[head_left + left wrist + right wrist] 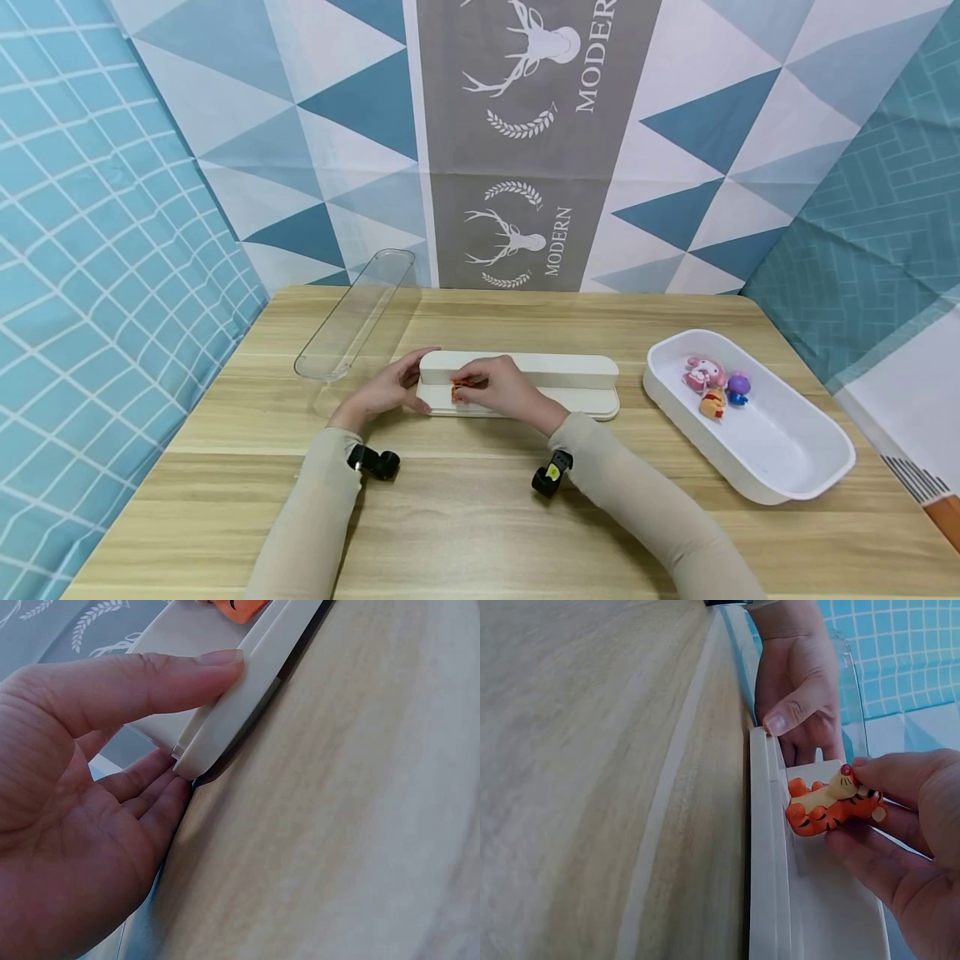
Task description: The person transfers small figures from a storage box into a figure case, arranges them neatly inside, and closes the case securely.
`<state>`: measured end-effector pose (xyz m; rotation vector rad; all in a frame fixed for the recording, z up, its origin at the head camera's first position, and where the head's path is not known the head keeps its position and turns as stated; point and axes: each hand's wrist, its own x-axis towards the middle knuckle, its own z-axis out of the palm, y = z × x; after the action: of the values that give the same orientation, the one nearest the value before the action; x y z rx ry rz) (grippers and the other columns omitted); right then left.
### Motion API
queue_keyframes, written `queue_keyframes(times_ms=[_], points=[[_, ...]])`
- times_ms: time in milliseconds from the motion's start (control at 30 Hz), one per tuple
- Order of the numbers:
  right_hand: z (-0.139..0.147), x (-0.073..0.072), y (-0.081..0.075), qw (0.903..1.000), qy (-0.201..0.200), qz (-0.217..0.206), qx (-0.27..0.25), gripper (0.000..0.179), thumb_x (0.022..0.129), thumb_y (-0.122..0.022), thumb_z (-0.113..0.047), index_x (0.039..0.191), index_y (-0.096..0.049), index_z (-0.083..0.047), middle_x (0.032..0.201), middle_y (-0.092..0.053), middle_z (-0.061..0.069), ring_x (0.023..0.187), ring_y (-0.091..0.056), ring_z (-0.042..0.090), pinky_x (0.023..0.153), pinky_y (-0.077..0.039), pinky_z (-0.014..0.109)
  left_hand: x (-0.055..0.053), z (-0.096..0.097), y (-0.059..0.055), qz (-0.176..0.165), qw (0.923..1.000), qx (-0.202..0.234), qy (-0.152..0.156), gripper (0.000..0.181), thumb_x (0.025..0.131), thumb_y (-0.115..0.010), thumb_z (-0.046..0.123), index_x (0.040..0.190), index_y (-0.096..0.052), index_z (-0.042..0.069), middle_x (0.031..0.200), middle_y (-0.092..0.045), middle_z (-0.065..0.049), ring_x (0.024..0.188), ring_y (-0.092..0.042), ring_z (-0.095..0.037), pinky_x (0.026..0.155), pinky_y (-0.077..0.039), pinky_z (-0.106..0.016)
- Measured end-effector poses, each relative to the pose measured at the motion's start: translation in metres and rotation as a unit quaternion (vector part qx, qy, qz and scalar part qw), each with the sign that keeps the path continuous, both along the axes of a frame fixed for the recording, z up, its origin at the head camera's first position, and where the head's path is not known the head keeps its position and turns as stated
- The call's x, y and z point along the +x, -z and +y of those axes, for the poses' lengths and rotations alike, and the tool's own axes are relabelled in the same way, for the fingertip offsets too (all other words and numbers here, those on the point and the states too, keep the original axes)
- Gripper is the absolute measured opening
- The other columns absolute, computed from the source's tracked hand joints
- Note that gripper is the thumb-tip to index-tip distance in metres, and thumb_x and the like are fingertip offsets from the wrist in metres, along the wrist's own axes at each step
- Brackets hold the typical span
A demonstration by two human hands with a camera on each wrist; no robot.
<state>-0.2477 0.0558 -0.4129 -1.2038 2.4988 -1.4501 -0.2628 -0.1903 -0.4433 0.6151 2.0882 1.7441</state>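
A white stepped display base [555, 371] lies lengthwise across the table. My left hand [386, 387] grips its left end. In the left wrist view the thumb [172, 682] presses along the front edge, while the other fingers rest at the end of the base. My right hand [506, 387] pinches a small orange tiger figurine [821, 810] with black stripes and a red nose. The figurine is upright at the lower step, near the left end; its feet seem to touch the base. Fingertips partly cover its head and back.
Left of the base stands a long clear plastic cover [360, 321]. On the right is a white tray [780, 450] holding a pink figurine [703, 374], a yellow-orange one [712, 404] and a purple-and-blue one [738, 385]. A patterned cloth hangs behind the table.
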Motion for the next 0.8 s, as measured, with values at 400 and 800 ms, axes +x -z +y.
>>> queue_keyframes(times_ms=[400,800], points=[[-0.0006,-0.0001,-0.001,0.9961,0.007,0.088,0.004,0.014,0.085,-0.075,0.002,0.099,-0.074,0.004,0.091,-0.073,0.011,0.076,-0.07,0.012,0.071,-0.056,0.017,-0.0001,0.0007,0.0002,0.002,1.0,0.004,0.0,0.101,0.069,-0.074,-0.021,0.155,-0.025,-0.002,0.149,-0.038,-0.027,0.139,-0.033,-0.037,0.11,-0.036,-0.031],[0.0034,-0.0012,-0.0045,0.9951,0.013,0.097,0.011,0.016,0.085,-0.076,0.001,0.1,-0.074,0.001,0.096,-0.074,0.01,0.084,-0.07,0.015,0.075,-0.056,0.018,-0.001,0.0003,0.0,0.004,1.0,0.006,0.001,0.101,0.068,-0.074,-0.022,0.154,-0.026,-0.003,0.149,-0.038,-0.027,0.139,-0.032,-0.036,0.112,-0.034,-0.031]])
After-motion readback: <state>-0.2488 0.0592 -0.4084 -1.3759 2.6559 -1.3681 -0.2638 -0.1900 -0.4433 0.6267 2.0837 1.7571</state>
